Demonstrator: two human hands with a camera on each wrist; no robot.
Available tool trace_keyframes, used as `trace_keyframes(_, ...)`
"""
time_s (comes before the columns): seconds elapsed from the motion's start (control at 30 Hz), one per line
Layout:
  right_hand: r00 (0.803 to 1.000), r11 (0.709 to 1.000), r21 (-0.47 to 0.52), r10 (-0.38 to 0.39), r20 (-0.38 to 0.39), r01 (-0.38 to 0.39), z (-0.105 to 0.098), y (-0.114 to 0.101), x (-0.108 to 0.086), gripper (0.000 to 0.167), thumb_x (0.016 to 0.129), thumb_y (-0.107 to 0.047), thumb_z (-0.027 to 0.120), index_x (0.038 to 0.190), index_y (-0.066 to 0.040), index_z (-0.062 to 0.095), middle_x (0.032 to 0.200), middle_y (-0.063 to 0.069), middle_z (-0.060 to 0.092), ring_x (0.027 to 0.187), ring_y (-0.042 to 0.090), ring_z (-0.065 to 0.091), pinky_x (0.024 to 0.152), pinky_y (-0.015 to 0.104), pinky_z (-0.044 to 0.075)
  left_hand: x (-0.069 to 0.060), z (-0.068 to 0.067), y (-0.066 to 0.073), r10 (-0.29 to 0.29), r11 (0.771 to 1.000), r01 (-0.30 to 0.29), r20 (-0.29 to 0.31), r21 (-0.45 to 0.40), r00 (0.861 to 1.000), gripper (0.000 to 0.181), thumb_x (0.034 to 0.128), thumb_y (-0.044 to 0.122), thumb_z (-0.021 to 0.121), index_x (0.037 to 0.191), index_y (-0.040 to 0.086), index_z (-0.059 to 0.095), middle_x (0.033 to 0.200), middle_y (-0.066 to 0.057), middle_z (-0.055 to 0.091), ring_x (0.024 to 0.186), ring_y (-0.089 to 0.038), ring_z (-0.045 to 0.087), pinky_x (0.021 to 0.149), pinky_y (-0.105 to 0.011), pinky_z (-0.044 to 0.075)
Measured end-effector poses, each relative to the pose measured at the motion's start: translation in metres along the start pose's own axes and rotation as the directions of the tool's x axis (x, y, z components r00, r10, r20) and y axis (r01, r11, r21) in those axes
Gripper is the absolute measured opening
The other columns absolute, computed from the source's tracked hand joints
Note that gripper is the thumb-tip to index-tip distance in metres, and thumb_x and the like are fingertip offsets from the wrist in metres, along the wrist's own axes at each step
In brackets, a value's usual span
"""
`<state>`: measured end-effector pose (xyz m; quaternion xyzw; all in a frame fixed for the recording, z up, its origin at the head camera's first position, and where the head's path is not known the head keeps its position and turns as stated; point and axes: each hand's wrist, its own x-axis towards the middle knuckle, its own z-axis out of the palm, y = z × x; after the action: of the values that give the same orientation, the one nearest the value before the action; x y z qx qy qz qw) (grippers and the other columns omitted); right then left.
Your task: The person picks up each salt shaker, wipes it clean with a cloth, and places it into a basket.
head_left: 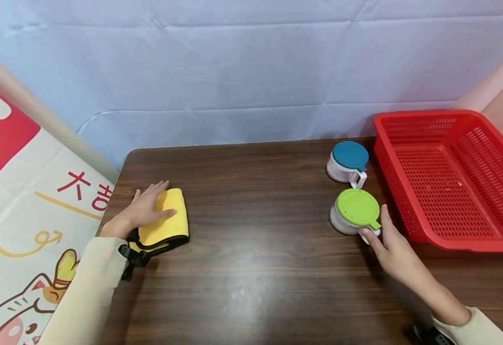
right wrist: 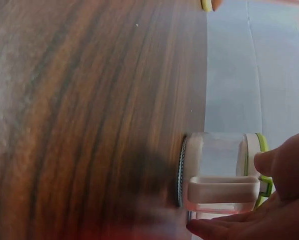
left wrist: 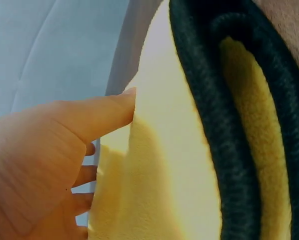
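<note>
A folded yellow cloth (head_left: 175, 211) with black edging lies on the left of the table; the left hand (head_left: 148, 208) rests on it with fingers spread. In the left wrist view the thumb of the left hand (left wrist: 54, 145) touches the yellow cloth (left wrist: 159, 150). The right hand (head_left: 395, 247) is at the handle of a clear jar with a green lid (head_left: 357, 207), thumb on one side and fingers on the other. In the right wrist view the right hand (right wrist: 279, 195) is beside the white handle of the jar (right wrist: 222, 191). A blue-lidded jar (head_left: 349, 155) stands just behind.
A red perforated basket (head_left: 450, 191) stands at the right of the brown table (head_left: 251, 268), close to both jars. A pale cloth (head_left: 251, 72) hangs behind the table's back edge. At the left is a printed sheet (head_left: 27, 206).
</note>
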<state>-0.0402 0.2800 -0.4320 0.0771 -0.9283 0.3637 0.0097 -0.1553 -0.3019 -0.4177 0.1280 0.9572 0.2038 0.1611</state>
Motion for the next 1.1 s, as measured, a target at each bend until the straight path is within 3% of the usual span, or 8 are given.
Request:
trace_keyframes(0.1, 1.000, 1.000, -0.002, 0.001, -0.025, -0.001, 0.0011, 0.0004, 0.0002, 0.072, 0.107, -0.014, 0.054, 0.156, 0.015, 0.010, 0.155, 0.044, 0.019, 0.141, 0.060, 0.026, 0.121, 0.032, 0.012, 0.0007, 0.0007, -0.0023, -0.005, 1.000, 0.005, 0.017, 0.003, 1.000, 0.088, 0.0979, 0.038, 0.069, 0.157, -0.008, 0.023, 0.159, -0.034, 0.024, 0.146, -0.055, 0.019, 0.112, -0.076, 0.003)
trace_keyframes(0.17, 0.999, 1.000, -0.007, 0.014, -0.040, -0.014, 0.0014, 0.0000, 0.0002, 0.068, 0.106, -0.013, 0.055, 0.155, 0.014, 0.016, 0.151, 0.043, 0.029, 0.136, 0.059, 0.035, 0.119, 0.042, 0.024, 0.0015, 0.0009, -0.0030, -0.008, 1.000, 0.008, 0.019, 0.007, 1.000, 0.088, 0.0980, 0.038, 0.068, 0.157, -0.009, 0.023, 0.158, -0.035, 0.026, 0.145, -0.054, 0.023, 0.112, -0.076, 0.005)
trace_keyframes(0.27, 0.997, 0.998, -0.015, 0.055, -0.052, -0.056, 0.0025, -0.0008, -0.0008, 0.060, 0.106, -0.013, 0.056, 0.149, 0.016, 0.027, 0.136, 0.040, 0.048, 0.118, 0.050, 0.055, 0.100, 0.034, 0.045, 0.0031, 0.0013, -0.0037, -0.010, 1.000, 0.010, 0.015, 0.013, 1.000, 0.087, 0.0981, 0.037, 0.068, 0.157, -0.009, 0.023, 0.158, -0.035, 0.027, 0.144, -0.054, 0.025, 0.112, -0.076, 0.008)
trace_keyframes(0.4, 0.991, 0.993, 0.006, 0.115, -0.071, -0.115, 0.0042, -0.0012, -0.0025, 0.049, 0.105, -0.013, 0.058, 0.137, 0.018, 0.037, 0.115, 0.036, 0.061, 0.092, 0.017, 0.063, 0.068, 0.010, 0.042, 0.0033, 0.0019, -0.0032, -0.010, 1.000, 0.010, 0.018, 0.009, 1.000, 0.089, 0.0985, 0.038, 0.067, 0.157, -0.009, 0.020, 0.158, -0.036, 0.025, 0.145, -0.054, 0.022, 0.112, -0.075, 0.008)
trace_keyframes(0.5, 0.987, 0.990, 0.046, 0.137, -0.086, -0.134, 0.0052, -0.0010, -0.0037, 0.046, 0.105, -0.012, 0.058, 0.135, 0.018, 0.039, 0.114, 0.037, 0.062, 0.087, -0.008, 0.054, 0.065, 0.008, 0.044, 0.0023, 0.0036, -0.0028, -0.013, 1.000, 0.013, 0.017, 0.002, 1.000, 0.089, 0.0990, 0.039, 0.066, 0.158, -0.009, 0.018, 0.159, -0.036, 0.024, 0.146, -0.054, 0.021, 0.113, -0.074, 0.008)
trace_keyframes(0.57, 0.984, 0.989, 0.057, 0.143, -0.102, -0.138, 0.0059, -0.0006, -0.0049, 0.045, 0.104, -0.012, 0.059, 0.134, 0.017, 0.041, 0.114, 0.038, 0.062, 0.084, -0.018, 0.047, 0.064, 0.008, 0.045, 0.0012, 0.0047, -0.0027, -0.014, 1.000, 0.014, 0.012, -0.003, 1.000, 0.090, 0.0990, 0.039, 0.066, 0.157, -0.009, 0.018, 0.159, -0.035, 0.024, 0.146, -0.054, 0.021, 0.113, -0.074, 0.009)
trace_keyframes(0.9, 0.971, 0.992, 0.098, 0.099, -0.218, -0.080, 0.0069, 0.0033, -0.0044, 0.029, 0.101, -0.004, 0.063, 0.123, 0.012, 0.056, 0.102, 0.028, 0.069, 0.079, -0.015, 0.052, 0.062, 0.008, 0.044, -0.0013, 0.0089, -0.0025, -0.010, 1.000, 0.010, -0.009, 0.010, 1.000, 0.087, 0.0998, 0.040, 0.064, 0.156, -0.010, 0.021, 0.158, -0.035, 0.026, 0.146, -0.054, 0.022, 0.114, -0.072, 0.010)
trace_keyframes(1.1, 0.951, 0.992, 0.080, 0.114, -0.286, -0.095, 0.0059, 0.0068, -0.0022, 0.019, 0.099, -0.006, 0.066, 0.113, 0.007, 0.068, 0.092, 0.015, 0.072, 0.075, -0.014, 0.051, 0.062, 0.008, 0.041, -0.0012, 0.0091, -0.0031, -0.009, 1.000, 0.009, -0.005, 0.029, 1.000, 0.084, 0.1006, 0.040, 0.063, 0.155, -0.011, 0.025, 0.158, -0.035, 0.026, 0.145, -0.054, 0.021, 0.114, -0.073, 0.011)
